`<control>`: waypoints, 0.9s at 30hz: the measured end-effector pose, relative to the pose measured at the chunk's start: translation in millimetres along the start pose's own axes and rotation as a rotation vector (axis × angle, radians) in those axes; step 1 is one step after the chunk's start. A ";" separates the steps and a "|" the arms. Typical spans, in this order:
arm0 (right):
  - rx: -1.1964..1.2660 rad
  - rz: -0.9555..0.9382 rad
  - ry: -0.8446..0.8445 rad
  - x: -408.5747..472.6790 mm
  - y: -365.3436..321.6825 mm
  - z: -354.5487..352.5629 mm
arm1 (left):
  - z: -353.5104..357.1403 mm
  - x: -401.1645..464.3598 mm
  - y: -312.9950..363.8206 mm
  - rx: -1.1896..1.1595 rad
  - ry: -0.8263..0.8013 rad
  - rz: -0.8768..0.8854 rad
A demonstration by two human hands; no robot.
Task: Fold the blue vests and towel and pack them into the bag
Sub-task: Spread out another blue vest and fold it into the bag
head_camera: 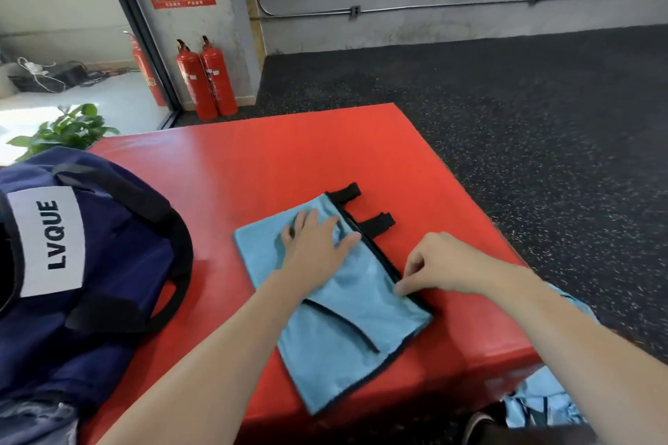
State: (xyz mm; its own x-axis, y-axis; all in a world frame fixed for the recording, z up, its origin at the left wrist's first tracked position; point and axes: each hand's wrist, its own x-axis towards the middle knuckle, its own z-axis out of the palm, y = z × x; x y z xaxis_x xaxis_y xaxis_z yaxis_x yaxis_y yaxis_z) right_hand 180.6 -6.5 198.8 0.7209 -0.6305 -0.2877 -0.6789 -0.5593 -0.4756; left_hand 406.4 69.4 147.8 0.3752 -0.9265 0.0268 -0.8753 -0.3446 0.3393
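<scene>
A red padded worktop (289,155) carries a folded light-blue vest (347,321) near its right edge and a navy bag (108,264) at its left edge.

Both forearms bare, no sleeves, watch or rings visible.

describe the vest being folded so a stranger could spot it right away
On the big red mat, right of the navy bag, lies a light blue vest under both hands. Two black straps at its far edge set it apart from the crumpled blue cloth off the mat.
</scene>
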 end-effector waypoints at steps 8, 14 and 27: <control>-0.022 -0.019 0.011 -18.9 -2.2 13.5 | 14.7 -7.0 34.2 0.117 -0.072 0.102; -0.050 -0.036 0.054 -30.3 -1.7 16.2 | 5.1 -25.7 25.7 0.127 -0.093 0.159; -0.092 -0.306 0.237 -62.7 -10.9 47.8 | -36.3 -138.3 -39.9 0.119 -0.023 0.275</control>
State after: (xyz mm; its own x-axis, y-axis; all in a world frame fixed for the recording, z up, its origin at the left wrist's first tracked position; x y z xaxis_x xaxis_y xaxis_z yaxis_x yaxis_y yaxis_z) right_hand 149.4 64.9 182.3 0.8474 -0.5275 0.0609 -0.4547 -0.7801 -0.4298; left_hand 400.5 216.7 164.7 0.1133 -0.9903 0.0804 -0.9732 -0.0944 0.2097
